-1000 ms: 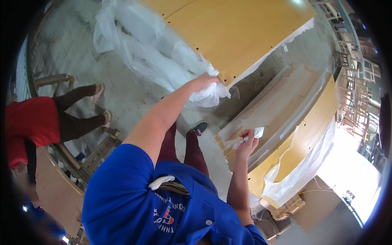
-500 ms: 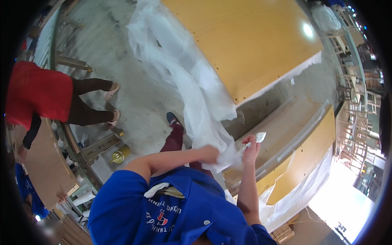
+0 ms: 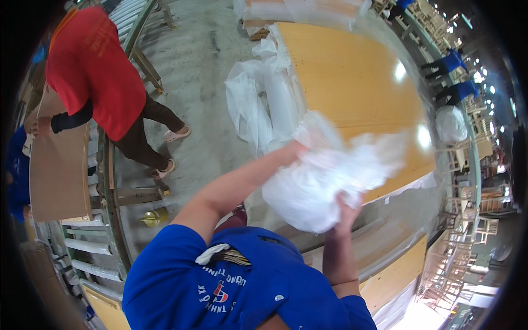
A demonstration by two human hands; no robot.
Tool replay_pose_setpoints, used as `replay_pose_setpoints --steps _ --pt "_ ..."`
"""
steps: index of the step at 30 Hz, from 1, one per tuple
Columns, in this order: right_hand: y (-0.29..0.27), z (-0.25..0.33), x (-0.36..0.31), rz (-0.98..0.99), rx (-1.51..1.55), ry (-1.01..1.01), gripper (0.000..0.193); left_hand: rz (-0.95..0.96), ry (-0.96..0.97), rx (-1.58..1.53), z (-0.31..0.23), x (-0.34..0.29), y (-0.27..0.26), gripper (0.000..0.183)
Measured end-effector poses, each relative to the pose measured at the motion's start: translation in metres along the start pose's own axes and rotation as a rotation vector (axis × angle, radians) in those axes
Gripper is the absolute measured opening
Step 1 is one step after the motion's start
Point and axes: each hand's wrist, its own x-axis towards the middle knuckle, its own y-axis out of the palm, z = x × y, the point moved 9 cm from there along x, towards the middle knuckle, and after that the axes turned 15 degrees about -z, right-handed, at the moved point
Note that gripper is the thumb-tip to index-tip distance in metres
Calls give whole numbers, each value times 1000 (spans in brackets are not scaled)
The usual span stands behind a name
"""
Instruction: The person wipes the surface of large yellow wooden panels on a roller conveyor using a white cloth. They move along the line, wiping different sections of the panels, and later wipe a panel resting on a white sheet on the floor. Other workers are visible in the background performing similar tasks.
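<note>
A crumpled bundle of thin, white, translucent sheeting lies between the bare left hand and the bare right hand, its middle toward five o'clock from the left and eleven o'clock from the right, its longer spread running roughly from eight to two. The right hand, nearer its lower edge, has fingers curled and pinching the sheeting; the left's fingers are hidden in folds, so I cannot tell their closure. Toward one o'clock lies the flat, yellow-brown, rectangular wooden panel, partly covered from view by the bundle.
</note>
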Motion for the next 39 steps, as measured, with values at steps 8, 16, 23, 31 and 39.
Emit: replay_pose_setpoints --steps 8,16,23,31,39 --pt "-250 225 127 -662 66 -604 51 583 -397 1352 204 -82 7 52" --pt "-556 311 65 -1509 76 -856 45 175 -1229 1235 176 -134 -111 54" --pt "-598 206 105 -1556 -660 -890 43 497 -893 1444 104 -215 -36 61" --pt "-273 3 210 -294 -349 -524 52 -579 115 1014 77 -98 23 43" --pt "-44 -26 51 577 202 124 77 -411 -24 487 65 -100 121 56"
